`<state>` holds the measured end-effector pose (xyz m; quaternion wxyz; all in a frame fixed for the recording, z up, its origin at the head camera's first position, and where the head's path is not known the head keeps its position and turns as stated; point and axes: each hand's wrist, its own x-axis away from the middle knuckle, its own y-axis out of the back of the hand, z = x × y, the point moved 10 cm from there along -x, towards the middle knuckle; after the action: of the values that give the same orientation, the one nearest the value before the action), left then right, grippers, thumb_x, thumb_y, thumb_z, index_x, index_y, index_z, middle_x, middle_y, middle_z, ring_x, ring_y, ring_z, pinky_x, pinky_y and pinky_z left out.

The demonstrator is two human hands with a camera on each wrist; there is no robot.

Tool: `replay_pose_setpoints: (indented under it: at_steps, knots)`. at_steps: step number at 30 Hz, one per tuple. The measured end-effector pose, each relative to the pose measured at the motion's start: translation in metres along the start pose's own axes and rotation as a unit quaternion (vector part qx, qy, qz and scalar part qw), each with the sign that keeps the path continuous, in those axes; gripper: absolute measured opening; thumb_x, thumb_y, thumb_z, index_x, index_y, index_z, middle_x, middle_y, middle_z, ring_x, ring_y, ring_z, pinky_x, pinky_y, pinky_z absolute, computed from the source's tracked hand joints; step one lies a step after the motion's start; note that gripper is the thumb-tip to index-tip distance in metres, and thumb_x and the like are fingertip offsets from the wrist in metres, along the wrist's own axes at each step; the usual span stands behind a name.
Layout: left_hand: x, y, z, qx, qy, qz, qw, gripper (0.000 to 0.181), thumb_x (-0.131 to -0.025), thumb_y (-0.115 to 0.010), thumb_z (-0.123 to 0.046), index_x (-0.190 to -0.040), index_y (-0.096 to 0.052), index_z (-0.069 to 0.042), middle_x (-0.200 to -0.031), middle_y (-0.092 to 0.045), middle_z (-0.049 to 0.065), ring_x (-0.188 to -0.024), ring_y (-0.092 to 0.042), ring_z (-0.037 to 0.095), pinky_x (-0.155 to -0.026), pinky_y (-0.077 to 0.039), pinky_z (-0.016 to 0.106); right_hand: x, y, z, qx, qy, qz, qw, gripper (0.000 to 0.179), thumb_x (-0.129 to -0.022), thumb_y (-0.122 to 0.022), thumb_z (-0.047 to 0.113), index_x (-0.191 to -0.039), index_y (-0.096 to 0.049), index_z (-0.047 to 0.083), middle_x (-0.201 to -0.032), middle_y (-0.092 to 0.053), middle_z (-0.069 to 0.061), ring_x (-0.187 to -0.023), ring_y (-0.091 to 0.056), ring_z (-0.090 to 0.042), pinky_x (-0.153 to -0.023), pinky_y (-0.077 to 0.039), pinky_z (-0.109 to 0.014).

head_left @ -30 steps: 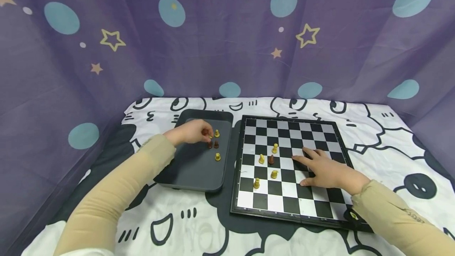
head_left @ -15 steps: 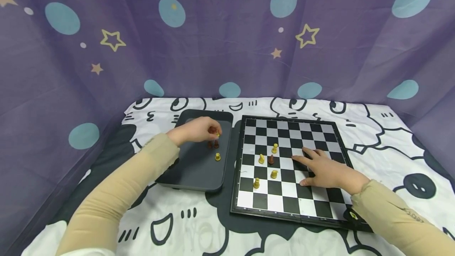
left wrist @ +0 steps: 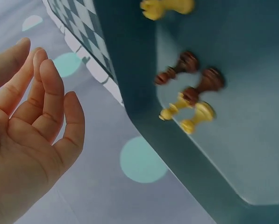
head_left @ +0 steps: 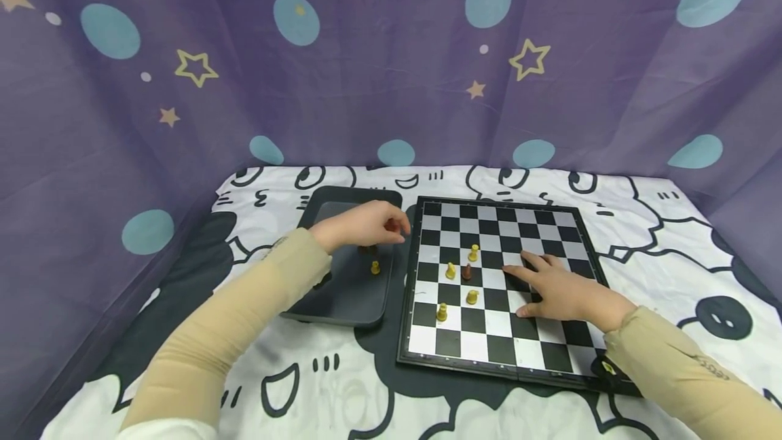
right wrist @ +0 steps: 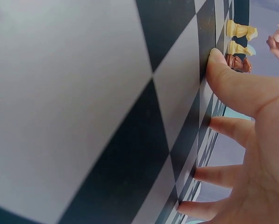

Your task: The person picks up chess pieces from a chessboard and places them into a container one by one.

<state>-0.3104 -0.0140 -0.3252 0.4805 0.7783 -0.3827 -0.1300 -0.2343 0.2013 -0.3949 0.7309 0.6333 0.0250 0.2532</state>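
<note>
Over the right rim of the dark grey tray [head_left: 332, 311] is my left hand [head_left: 366, 223], its fingers loosely bent. In the left wrist view nothing sits between that hand's thumb and fingers [left wrist: 53, 93]. Brown chess pieces [left wrist: 209, 80] and yellow chess pieces [left wrist: 200, 116] lie or stand in the tray below. My right hand [head_left: 562, 294] has spread fingers, with its fingertips on the chessboard [head_left: 501, 338]. Left of it on the board stand several yellow chess pieces [head_left: 472, 297] and one brown chess piece [head_left: 467, 272].
A white cloth with black cartoon drawings [head_left: 342, 386] covers the table. Tray and board lie side by side with a narrow gap. Behind them hangs a purple curtain [head_left: 391, 87] with stars and blue ovals.
My left hand has moved right, from above the pieces in the tray to the tray's right rim. My right hand and the pieces on the board have stayed put.
</note>
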Motion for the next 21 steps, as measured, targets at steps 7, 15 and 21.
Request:
replay_pose_setpoints:
  at_steps: [7,15,21]
  knots:
    - [-0.014,-0.007,-0.019,-0.006,-0.014,0.005,0.9999,0.024,-0.092,-0.063,-0.015,-0.113,-0.066,-0.004,-0.092,-0.064,0.003,-0.076,-0.053,0.012,-0.072,-0.045,0.027,0.000,0.001,0.000,0.000,0.000,-0.001,1.0000,0.076,-0.077,-0.068,0.054,-0.140,-0.045,0.017,-0.146,-0.029,-0.031,-0.127,-0.026,-0.061,-0.090,-0.034,-0.070]
    - [-0.028,-0.022,-0.043,-0.007,-0.034,0.027,0.9990,0.021,-0.091,-0.063,-0.014,-0.110,-0.067,-0.004,-0.089,-0.064,0.002,-0.074,-0.052,0.011,-0.069,-0.044,0.023,0.001,0.001,0.000,-0.002,0.001,0.001,1.0000,0.076,-0.077,-0.068,0.054,-0.140,-0.046,0.017,-0.145,-0.029,-0.031,-0.127,-0.026,-0.061,-0.090,-0.035,-0.070]
    - [-0.037,-0.033,-0.056,-0.018,-0.046,0.044,0.9978,0.022,-0.092,-0.063,-0.016,-0.110,-0.067,-0.004,-0.080,-0.058,0.001,-0.068,-0.046,0.011,-0.065,-0.039,0.023,0.000,0.001,0.000,-0.003,0.002,0.001,1.0000,0.077,-0.077,-0.068,0.055,-0.140,-0.046,0.017,-0.145,-0.029,-0.031,-0.127,-0.026,-0.061,-0.090,-0.034,-0.070]
